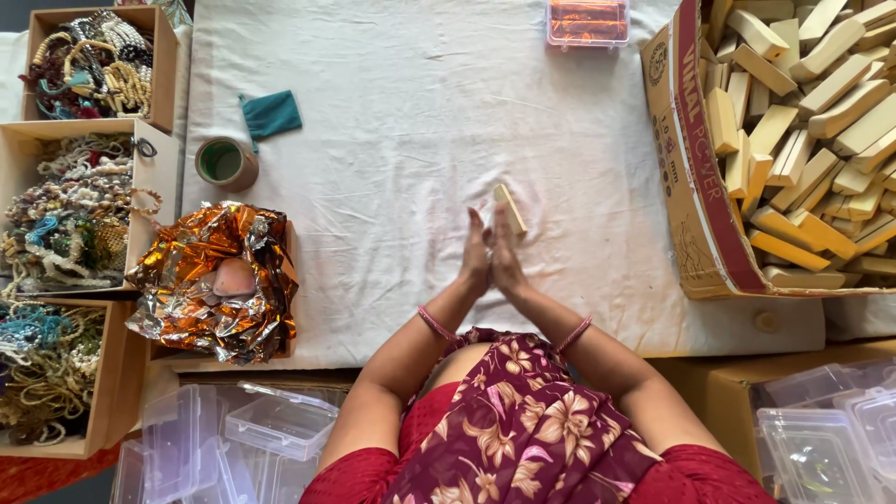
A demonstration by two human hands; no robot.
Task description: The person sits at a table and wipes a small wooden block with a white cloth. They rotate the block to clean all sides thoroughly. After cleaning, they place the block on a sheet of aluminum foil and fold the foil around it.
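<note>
White cloth, creased and wrinkled, covers the work table (373, 84) seen from above — at the centre of the frame a person presses both palms together over it. The left hand (477, 254) and right hand (507, 252) meet flat, fingers pointing toward the top of the frame, and a small pale wooden block (510, 207) stands out from between the fingertips, tilted slightly to the right. Both hands are closed on the block, clasping its lower end; how far it reaches down between the palms cannot be told.

By its look the block is light, stiff and smooth-sided, unlikely to bend or break, though a sanded face could slide between flat palms. Its long flat faces offer the surest hold.

At the right of the frame an open cardboard carton (695, 177) is heaped with many similar blocks. At the top centre sits a clear plastic box with orange contents (588, 21). On the left edge, three open boxes of beaded strings (79, 201) are stacked down the frame; beside them lie a roll of tape (225, 162), a small teal pouch (272, 113) and a bundle of crumpled copper-coloured foil (217, 280). Empty clear plastic cases (233, 439) fill the lower left corner — more show at the lower right.
</note>
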